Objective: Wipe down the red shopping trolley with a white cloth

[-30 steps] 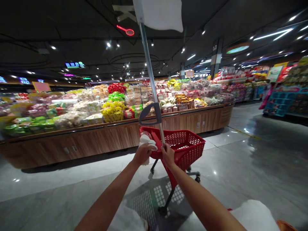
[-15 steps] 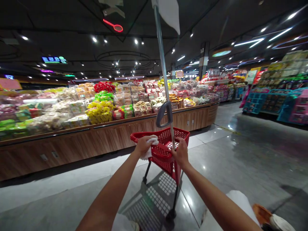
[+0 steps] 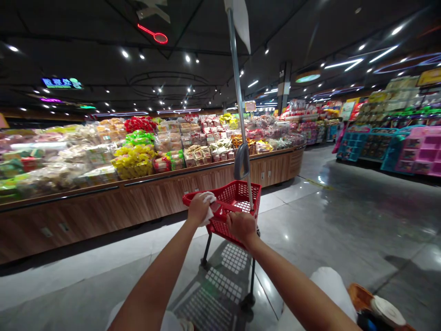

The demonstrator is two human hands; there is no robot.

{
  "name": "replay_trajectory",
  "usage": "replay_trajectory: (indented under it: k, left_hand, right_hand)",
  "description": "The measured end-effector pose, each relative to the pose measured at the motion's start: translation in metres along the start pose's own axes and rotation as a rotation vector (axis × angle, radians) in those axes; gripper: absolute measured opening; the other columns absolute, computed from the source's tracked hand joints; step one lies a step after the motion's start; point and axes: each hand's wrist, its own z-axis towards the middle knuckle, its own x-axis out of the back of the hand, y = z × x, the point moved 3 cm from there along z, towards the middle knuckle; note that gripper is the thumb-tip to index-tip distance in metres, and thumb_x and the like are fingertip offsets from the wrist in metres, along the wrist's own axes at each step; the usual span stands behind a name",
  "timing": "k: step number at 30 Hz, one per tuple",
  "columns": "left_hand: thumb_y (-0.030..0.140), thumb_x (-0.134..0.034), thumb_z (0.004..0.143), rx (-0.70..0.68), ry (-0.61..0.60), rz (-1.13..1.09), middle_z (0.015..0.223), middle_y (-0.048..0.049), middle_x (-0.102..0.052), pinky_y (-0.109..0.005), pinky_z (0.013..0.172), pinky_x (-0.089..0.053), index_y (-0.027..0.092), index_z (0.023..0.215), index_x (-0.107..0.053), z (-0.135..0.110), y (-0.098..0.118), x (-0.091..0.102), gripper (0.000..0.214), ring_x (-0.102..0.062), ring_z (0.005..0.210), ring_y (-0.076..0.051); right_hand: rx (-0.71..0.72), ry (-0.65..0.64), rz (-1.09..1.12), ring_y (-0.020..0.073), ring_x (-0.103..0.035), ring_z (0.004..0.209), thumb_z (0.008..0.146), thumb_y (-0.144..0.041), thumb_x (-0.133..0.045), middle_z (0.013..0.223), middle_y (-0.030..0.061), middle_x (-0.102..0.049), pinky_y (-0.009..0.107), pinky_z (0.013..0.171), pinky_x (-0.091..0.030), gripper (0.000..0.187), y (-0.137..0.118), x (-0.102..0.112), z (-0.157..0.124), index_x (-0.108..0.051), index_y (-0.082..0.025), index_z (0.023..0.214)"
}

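A red shopping cart [image 3: 225, 189] on dark legs stands in front of me, its basket of plastic mesh. My left hand [image 3: 199, 209] is closed around the left part of its red handle, with a crumpled white cloth [image 3: 208, 198] in the grip; whether it is cloth or paper I cannot tell. Farther right along the handle, my right hand [image 3: 243, 225] is wrapped over the bar. Just beyond it a long metal pole [image 3: 235, 69] rises from the cart, slightly tilted, with a grey loop grip [image 3: 242, 162] and a white flat piece [image 3: 242, 23] at its top.
Ahead runs a long wood-panelled counter [image 3: 161, 197] piled with packaged foods, including yellow packs [image 3: 134, 161]. To the right, past the grey tiled floor [image 3: 330, 220], are blue and pink display racks [image 3: 418, 151]. An orange-brown object [image 3: 359, 296] lies low at right.
My right hand has shifted left from beside the pole's base onto the handle. The cart has turned a little, and the pole's grip now shows more edge-on. The view has swung slightly right.
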Motion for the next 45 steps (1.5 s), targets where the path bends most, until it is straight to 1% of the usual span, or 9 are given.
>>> replay_trajectory:
  k: [7, 13, 17, 23, 27, 33, 38, 41, 45]
  left_hand:
    - [0.03, -0.051, 0.089, -0.216, -0.115, 0.051, 0.113, -0.0049, -0.068, -0.035, 0.096, -0.046, 0.024, 0.098, -0.073, -0.023, 0.044, -0.033, 0.025, -0.06, 0.105, -0.022]
    - [0.031, -0.047, 0.09, 0.07, -0.055, 0.086, 0.105, -0.0046, -0.072, -0.032, 0.093, -0.046, 0.023, 0.102, -0.073, 0.019, -0.016, -0.005, 0.029, -0.063, 0.098, -0.021]
    - [0.028, -0.044, 0.09, 0.177, 0.038, 0.153, 0.107, -0.0064, -0.071, -0.034, 0.095, -0.045, 0.021, 0.106, -0.071, 0.014, -0.037, 0.006, 0.032, -0.062, 0.102, -0.022]
    - [0.029, -0.049, 0.09, -0.038, 0.092, 0.125, 0.119, -0.0089, -0.064, -0.04, 0.105, -0.04, 0.022, 0.108, -0.07, -0.031, 0.014, -0.017, 0.029, -0.054, 0.116, -0.026]
    - [0.032, -0.053, 0.088, -0.109, -0.09, 0.126, 0.109, -0.0073, -0.069, -0.037, 0.098, -0.044, 0.023, 0.098, -0.074, -0.011, 0.032, -0.029, 0.026, -0.06, 0.104, -0.024]
    - [0.029, -0.05, 0.087, 0.113, -0.195, 0.169, 0.092, -0.0056, -0.075, -0.03, 0.088, -0.048, 0.022, 0.091, -0.076, 0.038, -0.02, 0.0, 0.027, -0.066, 0.093, -0.022]
    - [0.033, -0.041, 0.094, 0.059, 0.049, 0.091, 0.12, -0.0046, -0.067, -0.035, 0.102, -0.043, 0.024, 0.113, -0.068, -0.01, -0.048, 0.015, 0.034, -0.059, 0.114, -0.022]
    - [0.035, -0.044, 0.094, 0.03, 0.21, 0.047, 0.127, -0.0059, -0.062, -0.038, 0.105, -0.043, 0.025, 0.114, -0.067, -0.046, -0.031, 0.007, 0.032, -0.055, 0.12, -0.024]
    - [0.035, -0.052, 0.09, -0.134, 0.085, 0.034, 0.122, -0.0064, -0.065, -0.041, 0.107, -0.04, 0.025, 0.105, -0.071, -0.049, 0.023, -0.02, 0.026, -0.055, 0.118, -0.024]
  right_hand:
    - [0.043, 0.151, 0.037, 0.0196, -0.063, 0.067, 0.092, -0.03, -0.044, 0.077, 0.0089, -0.072, 0.029, 0.066, -0.037, 0.03, 0.007, -0.014, 0.003, -0.072, -0.018, 0.086]
    - [0.068, 0.202, 0.115, 0.0192, -0.061, 0.065, 0.087, -0.028, -0.049, 0.073, 0.008, -0.071, 0.029, 0.064, -0.035, 0.026, 0.01, -0.015, 0.005, -0.071, -0.018, 0.078]
    - [0.084, 0.243, 0.118, 0.0181, -0.06, 0.064, 0.088, -0.027, -0.048, 0.068, 0.0063, -0.069, 0.029, 0.066, -0.035, 0.026, 0.009, -0.018, 0.003, -0.071, -0.019, 0.077]
    - [0.085, 0.295, 0.129, 0.0181, -0.059, 0.065, 0.084, -0.027, -0.051, 0.071, 0.0065, -0.07, 0.029, 0.067, -0.035, 0.023, 0.014, -0.027, 0.005, -0.073, -0.019, 0.079]
    - [0.079, 0.322, 0.149, 0.0171, -0.06, 0.064, 0.084, -0.027, -0.051, 0.07, 0.0056, -0.071, 0.029, 0.067, -0.034, 0.023, 0.016, -0.026, 0.007, -0.073, -0.02, 0.077]
    - [0.101, 0.326, 0.146, 0.017, -0.059, 0.062, 0.084, -0.026, -0.05, 0.068, 0.006, -0.07, 0.029, 0.066, -0.035, 0.026, 0.021, -0.026, 0.005, -0.072, -0.02, 0.073]
    - [0.095, 0.334, 0.147, 0.0172, -0.058, 0.062, 0.082, -0.026, -0.051, 0.068, 0.0058, -0.069, 0.029, 0.067, -0.034, 0.024, 0.028, -0.03, 0.006, -0.072, -0.019, 0.074]
    - [0.072, 0.346, 0.141, 0.0172, -0.057, 0.061, 0.081, -0.024, -0.052, 0.066, 0.0051, -0.068, 0.029, 0.066, -0.033, 0.022, 0.029, -0.032, 0.008, -0.07, -0.019, 0.07]
    - [0.082, 0.34, 0.141, 0.0167, -0.057, 0.06, 0.082, -0.024, -0.052, 0.065, 0.0049, -0.069, 0.029, 0.066, -0.032, 0.023, 0.026, -0.033, 0.012, -0.069, -0.019, 0.066]
